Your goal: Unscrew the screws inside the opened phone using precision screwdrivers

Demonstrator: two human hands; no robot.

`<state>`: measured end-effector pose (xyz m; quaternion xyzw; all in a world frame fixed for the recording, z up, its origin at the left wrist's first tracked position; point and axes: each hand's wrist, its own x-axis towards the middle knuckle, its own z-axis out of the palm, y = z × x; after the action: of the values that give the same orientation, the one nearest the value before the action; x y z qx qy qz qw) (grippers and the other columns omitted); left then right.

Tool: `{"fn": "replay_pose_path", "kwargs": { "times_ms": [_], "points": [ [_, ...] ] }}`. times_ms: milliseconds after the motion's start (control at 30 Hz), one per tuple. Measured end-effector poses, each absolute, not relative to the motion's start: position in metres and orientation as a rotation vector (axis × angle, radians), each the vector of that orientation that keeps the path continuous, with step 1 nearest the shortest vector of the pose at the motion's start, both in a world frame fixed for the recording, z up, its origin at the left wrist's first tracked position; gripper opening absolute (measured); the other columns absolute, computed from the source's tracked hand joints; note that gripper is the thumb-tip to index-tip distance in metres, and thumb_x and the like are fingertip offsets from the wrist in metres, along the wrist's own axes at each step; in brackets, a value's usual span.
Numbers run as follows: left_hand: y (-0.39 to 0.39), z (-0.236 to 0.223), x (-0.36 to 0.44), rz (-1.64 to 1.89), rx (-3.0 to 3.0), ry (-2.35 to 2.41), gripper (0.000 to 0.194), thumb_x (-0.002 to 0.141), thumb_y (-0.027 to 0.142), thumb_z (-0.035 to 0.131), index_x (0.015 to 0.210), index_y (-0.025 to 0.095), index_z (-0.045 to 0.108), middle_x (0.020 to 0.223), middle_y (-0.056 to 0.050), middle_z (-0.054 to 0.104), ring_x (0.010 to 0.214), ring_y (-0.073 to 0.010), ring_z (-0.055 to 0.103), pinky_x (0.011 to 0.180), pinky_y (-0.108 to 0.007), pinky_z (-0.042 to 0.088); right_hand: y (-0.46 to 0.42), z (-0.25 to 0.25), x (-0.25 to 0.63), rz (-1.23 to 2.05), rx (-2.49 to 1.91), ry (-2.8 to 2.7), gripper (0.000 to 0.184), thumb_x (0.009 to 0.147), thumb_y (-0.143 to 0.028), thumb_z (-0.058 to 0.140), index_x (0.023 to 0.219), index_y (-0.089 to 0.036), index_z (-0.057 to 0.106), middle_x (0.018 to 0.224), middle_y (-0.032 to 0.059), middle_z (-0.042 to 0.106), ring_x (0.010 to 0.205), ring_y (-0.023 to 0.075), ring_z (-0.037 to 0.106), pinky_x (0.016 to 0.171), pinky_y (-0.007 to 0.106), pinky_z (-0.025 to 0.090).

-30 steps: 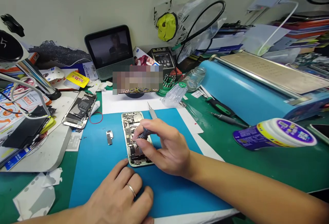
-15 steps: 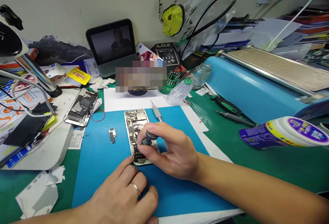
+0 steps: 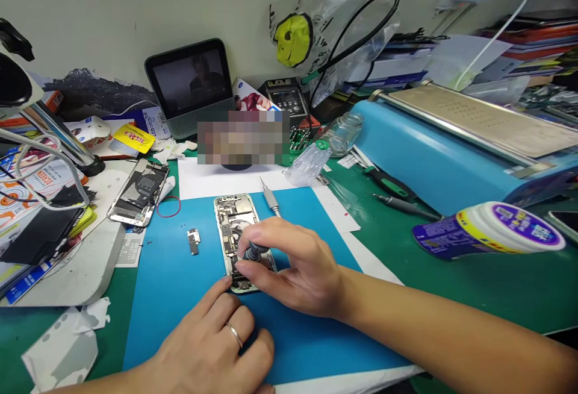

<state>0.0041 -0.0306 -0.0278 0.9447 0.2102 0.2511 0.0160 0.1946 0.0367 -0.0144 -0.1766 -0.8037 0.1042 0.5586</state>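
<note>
An opened phone (image 3: 228,223) lies face up on the blue mat (image 3: 167,297), its circuit boards and inner parts bare. Between thumb and fingertips, my right hand (image 3: 300,264) grips a grey screwdriver (image 3: 256,252) held steeply over the phone's lower half. The screwdriver's tip is hidden by the fingers. My left hand (image 3: 217,328), with a ring on one finger, rests on the mat, index fingertip at the phone's lower left edge and the other fingers loosely bent. A small metal bracket (image 3: 193,241) lies left of the phone. Beyond it points another screwdriver (image 3: 270,197).
To the left, a second opened phone (image 3: 139,194) sits on a white base (image 3: 97,261). At the right are a blue machine (image 3: 406,147), a purple and white tub (image 3: 487,231) and a green-handled tool (image 3: 391,183). A screen (image 3: 189,81) stands behind.
The whole view has shifted slightly, so things appear a little further left. Both hands keep nearly the same place on the phone, and the screwdriver stays in my right hand.
</note>
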Motion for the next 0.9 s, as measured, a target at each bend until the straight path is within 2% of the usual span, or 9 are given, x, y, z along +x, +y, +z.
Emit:
{"fn": "replay_pose_path", "kwargs": {
  "times_ms": [200, 400, 633, 900],
  "points": [
    [-0.0319, -0.0272, 0.0032, 0.746, 2.952, 0.655, 0.019, 0.091, 0.031, 0.062, 0.101, 0.016, 0.063, 0.076, -0.002, 0.055, 0.07, -0.0205, 0.052, 0.102, -0.046, 0.054, 0.0345, -0.0135, 0.1951, 0.271, -0.459, -1.882, 0.049, 0.093, -0.012, 0.064, 0.139, -0.022, 0.048, 0.096, 0.0062, 0.075, 0.078, 0.0157, 0.072, 0.069, 0.029, 0.064],
    [-0.0312, -0.0255, 0.0044, 0.75, 2.942, 0.646, 0.016, 0.092, 0.03, 0.06, 0.099, 0.016, 0.065, 0.075, -0.002, 0.056, 0.068, -0.0202, 0.052, 0.101, -0.046, 0.055, 0.0351, -0.0143, 0.1937, 0.287, -0.461, -1.867, 0.048, 0.094, -0.011, 0.063, 0.138, -0.022, 0.048, 0.096, 0.0058, 0.073, 0.078, 0.0151, 0.07, 0.071, 0.029, 0.063],
    [-0.0329, -0.0231, 0.0042, 0.72, 2.923, 0.66, 0.02, 0.092, 0.03, 0.06, 0.102, 0.014, 0.067, 0.079, -0.004, 0.06, 0.076, -0.0234, 0.057, 0.104, -0.049, 0.053, 0.0344, -0.0212, 0.1948, 0.394, -0.504, -1.83, 0.05, 0.092, -0.009, 0.065, 0.137, -0.023, 0.047, 0.09, 0.002, 0.067, 0.074, 0.0142, 0.067, 0.068, 0.029, 0.061],
    [-0.0328, -0.0237, 0.0052, 0.706, 2.931, 0.672, 0.018, 0.094, 0.028, 0.053, 0.095, 0.015, 0.066, 0.076, -0.006, 0.059, 0.072, -0.0241, 0.053, 0.088, -0.044, 0.058, 0.0342, -0.0178, 0.1949, 0.274, -0.388, -1.938, 0.043, 0.095, -0.01, 0.063, 0.135, -0.016, 0.047, 0.096, 0.0074, 0.074, 0.084, 0.0149, 0.074, 0.077, 0.025, 0.066]
  ]
}}
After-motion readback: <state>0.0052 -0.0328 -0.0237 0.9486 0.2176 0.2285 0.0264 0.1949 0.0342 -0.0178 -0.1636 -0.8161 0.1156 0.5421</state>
